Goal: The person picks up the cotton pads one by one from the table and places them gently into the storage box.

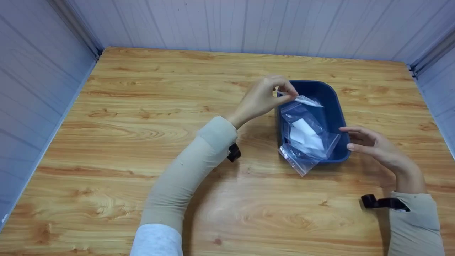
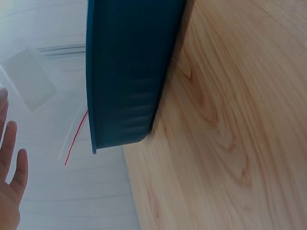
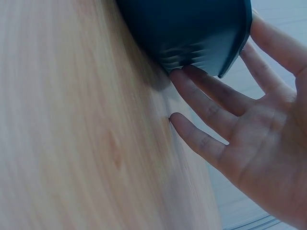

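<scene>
A dark blue plastic bin stands on the wooden table. My left hand is over its far left corner, pinching a small clear zip bag between thumb and fingertips. In the left wrist view, that bag shows a white piece inside and a red line along one edge. More clear zip bags with white contents lie in the bin, one hanging over its near rim. My right hand is at the bin's right side, its fairly straight fingers touching the outer wall and rim.
The wood-grain table extends widely left of the bin and in front of it. Pale panelled walls border it at the back and both sides. Black wrist cameras are strapped to the sleeves.
</scene>
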`<move>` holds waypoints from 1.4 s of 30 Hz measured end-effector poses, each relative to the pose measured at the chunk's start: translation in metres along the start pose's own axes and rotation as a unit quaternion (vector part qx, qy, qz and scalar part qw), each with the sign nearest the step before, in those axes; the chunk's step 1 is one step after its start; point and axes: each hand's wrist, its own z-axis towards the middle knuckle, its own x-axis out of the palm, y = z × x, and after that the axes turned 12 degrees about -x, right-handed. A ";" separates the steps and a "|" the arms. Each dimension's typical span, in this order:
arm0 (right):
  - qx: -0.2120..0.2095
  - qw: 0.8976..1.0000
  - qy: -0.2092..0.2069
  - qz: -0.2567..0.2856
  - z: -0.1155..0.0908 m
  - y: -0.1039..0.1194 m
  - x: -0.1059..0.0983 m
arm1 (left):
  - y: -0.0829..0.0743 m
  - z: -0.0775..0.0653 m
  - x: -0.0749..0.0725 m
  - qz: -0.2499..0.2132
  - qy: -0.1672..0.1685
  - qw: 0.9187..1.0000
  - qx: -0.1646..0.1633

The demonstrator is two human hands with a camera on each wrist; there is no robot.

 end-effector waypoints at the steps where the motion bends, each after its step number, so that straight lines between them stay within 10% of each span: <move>1: 0.003 1.000 0.000 -0.004 0.000 0.000 0.000 | 0.000 0.001 0.002 -0.005 0.003 1.000 -0.002; 42: 0.029 0.999 -0.005 -0.021 -0.001 0.002 -0.001 | 0.022 0.014 0.048 0.058 0.032 0.998 -0.017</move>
